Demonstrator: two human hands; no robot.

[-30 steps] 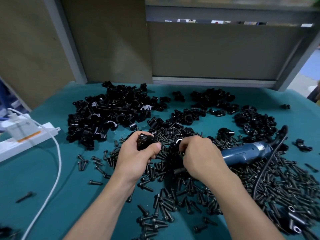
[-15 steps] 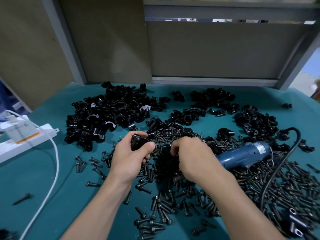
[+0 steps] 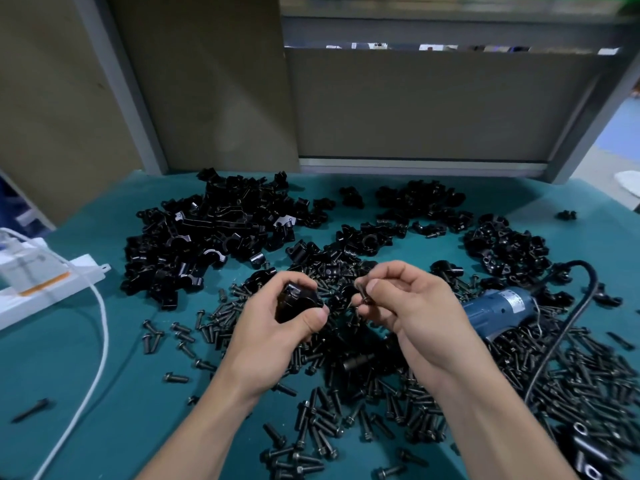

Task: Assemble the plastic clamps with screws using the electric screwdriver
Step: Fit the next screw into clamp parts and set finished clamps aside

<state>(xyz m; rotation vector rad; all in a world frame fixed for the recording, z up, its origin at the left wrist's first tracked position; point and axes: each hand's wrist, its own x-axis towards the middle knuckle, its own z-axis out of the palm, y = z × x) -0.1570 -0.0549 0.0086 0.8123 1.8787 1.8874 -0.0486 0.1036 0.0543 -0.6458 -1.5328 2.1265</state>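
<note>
My left hand (image 3: 277,327) grips a black plastic clamp (image 3: 297,301) above the screw pile. My right hand (image 3: 408,306) pinches a black screw (image 3: 363,295) between thumb and forefinger, just right of the clamp and a little apart from it. The blue electric screwdriver (image 3: 498,308) lies on the teal table (image 3: 104,393) behind my right hand; its black bit end (image 3: 356,362) shows below my wrists. Loose black screws (image 3: 346,420) cover the table under and around both hands.
A large heap of black clamp halves (image 3: 207,244) sits back left, smaller heaps (image 3: 505,247) back right. The screwdriver's black cord (image 3: 568,327) loops over the screws at right. A white power strip (image 3: 45,282) and white cable (image 3: 100,327) lie at left. Grey partitions stand behind.
My right hand has lifted out of the screw pile with a screw pinched in its fingers. My left hand keeps holding the clamp, turned slightly.
</note>
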